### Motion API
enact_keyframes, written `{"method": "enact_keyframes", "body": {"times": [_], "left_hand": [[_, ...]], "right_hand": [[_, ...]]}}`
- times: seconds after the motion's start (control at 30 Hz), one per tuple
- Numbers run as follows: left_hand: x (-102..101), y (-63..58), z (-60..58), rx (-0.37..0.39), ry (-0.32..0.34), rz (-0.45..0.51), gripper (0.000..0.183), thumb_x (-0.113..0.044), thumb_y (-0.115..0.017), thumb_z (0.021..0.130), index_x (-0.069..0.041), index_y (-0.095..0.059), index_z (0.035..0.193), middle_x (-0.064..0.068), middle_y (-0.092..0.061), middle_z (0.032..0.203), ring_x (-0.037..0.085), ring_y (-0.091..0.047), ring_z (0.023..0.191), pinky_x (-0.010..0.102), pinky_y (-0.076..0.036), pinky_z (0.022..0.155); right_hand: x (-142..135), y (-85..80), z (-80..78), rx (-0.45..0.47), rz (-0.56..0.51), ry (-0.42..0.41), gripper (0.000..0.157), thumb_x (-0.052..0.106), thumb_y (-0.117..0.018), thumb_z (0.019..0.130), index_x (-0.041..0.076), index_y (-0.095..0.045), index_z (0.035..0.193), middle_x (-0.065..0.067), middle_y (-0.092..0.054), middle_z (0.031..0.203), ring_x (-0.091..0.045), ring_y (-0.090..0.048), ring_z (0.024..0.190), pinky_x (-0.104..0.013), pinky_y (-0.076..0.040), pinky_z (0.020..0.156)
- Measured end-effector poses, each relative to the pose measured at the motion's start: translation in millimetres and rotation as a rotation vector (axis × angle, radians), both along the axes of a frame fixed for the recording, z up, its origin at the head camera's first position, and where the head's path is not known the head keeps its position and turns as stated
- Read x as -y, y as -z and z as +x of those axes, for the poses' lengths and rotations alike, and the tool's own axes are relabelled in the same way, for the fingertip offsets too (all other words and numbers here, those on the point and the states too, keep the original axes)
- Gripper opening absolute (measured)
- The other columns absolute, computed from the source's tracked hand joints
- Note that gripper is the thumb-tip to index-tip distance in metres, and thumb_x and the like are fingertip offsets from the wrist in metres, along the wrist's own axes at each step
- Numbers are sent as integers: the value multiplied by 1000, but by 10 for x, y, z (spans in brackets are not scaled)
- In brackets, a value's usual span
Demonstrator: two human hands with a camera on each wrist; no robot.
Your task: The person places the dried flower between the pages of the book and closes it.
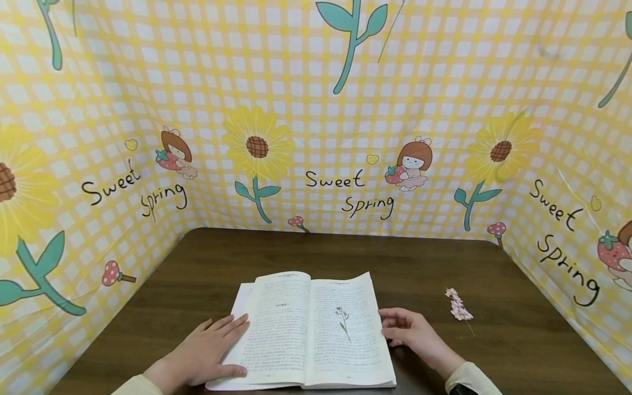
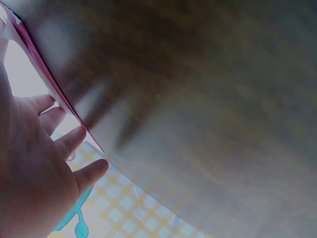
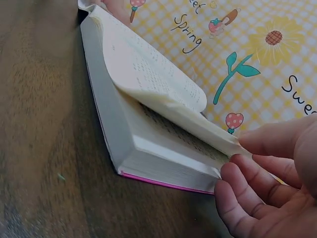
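An open book (image 1: 278,348) with printed pages lies before me on the table. A small pressed flower (image 1: 343,325) with a thin green stem rests on its right-hand page. My left hand (image 1: 203,350) is spread over the left side of the book, its fingers and thumb on the page margin. At the right edge, my right hand (image 1: 416,336) pinches a few pages between thumb and fingers. In the right wrist view these lifted pages (image 3: 178,111) curve up from the thick page block (image 3: 168,161), leaving a gap.
A sprig of pale pink blossoms (image 1: 459,308) lies on the dark wooden table (image 1: 197,274), right of the book. A yellow checked cloth (image 1: 316,126) with sunflowers and lettering surrounds the table at the back and both sides.
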State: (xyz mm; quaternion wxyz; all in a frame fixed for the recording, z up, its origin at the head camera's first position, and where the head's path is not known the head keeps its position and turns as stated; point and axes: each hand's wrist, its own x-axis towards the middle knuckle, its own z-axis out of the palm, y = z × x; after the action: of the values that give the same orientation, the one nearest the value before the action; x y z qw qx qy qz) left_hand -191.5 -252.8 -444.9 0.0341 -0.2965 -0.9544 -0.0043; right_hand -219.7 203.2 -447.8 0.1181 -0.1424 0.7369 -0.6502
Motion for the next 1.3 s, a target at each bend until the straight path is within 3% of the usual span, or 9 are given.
{"method": "enact_keyframes", "body": {"times": [0.17,0.3,0.4,0.5,0.73,1.0,1.3], "left_hand": [[-2,-10,2,3,-2,2,96,-79,-48,84,-5,-50,145,9,-47,150,37,-48,132,65,-39,97],[-5,-13,4,25,-5,4,97,-79,-48,84,-5,-49,145,9,-46,151,38,-47,132,66,-38,97],[-6,-10,6,39,-7,4,97,-79,-48,84,-5,-49,146,9,-46,151,38,-46,133,66,-38,98],[-6,-10,5,36,-6,1,97,-79,-48,84,-5,-49,145,9,-46,151,38,-47,133,66,-38,98],[-6,-11,3,-14,3,1,96,-79,-48,84,-4,-51,144,9,-48,150,37,-48,131,64,-40,97],[-1,1,3,-9,0,4,96,-79,-48,84,-5,-51,144,9,-48,150,37,-49,131,64,-40,97],[0,-5,-1,8,3,12,95,-78,-49,84,-5,-50,145,9,-47,150,37,-48,132,65,-39,97]], "right_hand": [[52,-10,12,-31,72,89,51,5,-73,88,-16,-52,129,-11,-64,101,-18,-59,85,-29,-53,68],[130,-14,40,-132,211,246,46,10,-80,83,-5,-64,123,-12,-63,113,-22,-59,95,-32,-49,78],[199,-24,69,-215,256,288,40,13,-81,83,1,-69,119,-12,-64,119,-26,-61,104,-35,-49,86],[278,-36,101,-306,237,217,35,11,-75,89,0,-68,122,-15,-63,124,-32,-59,113,-35,-51,90],[480,-113,205,-558,271,0,36,11,-62,98,-4,-60,131,-21,-58,134,-38,-56,121,-34,-55,84],[692,-157,299,-714,472,-147,40,25,-54,104,3,-58,138,-12,-50,148,-35,-47,134,-44,-42,106],[971,-204,417,-875,630,-340,49,36,-49,105,3,-55,141,-13,-44,152,-34,-36,142,-49,-34,111]]}}
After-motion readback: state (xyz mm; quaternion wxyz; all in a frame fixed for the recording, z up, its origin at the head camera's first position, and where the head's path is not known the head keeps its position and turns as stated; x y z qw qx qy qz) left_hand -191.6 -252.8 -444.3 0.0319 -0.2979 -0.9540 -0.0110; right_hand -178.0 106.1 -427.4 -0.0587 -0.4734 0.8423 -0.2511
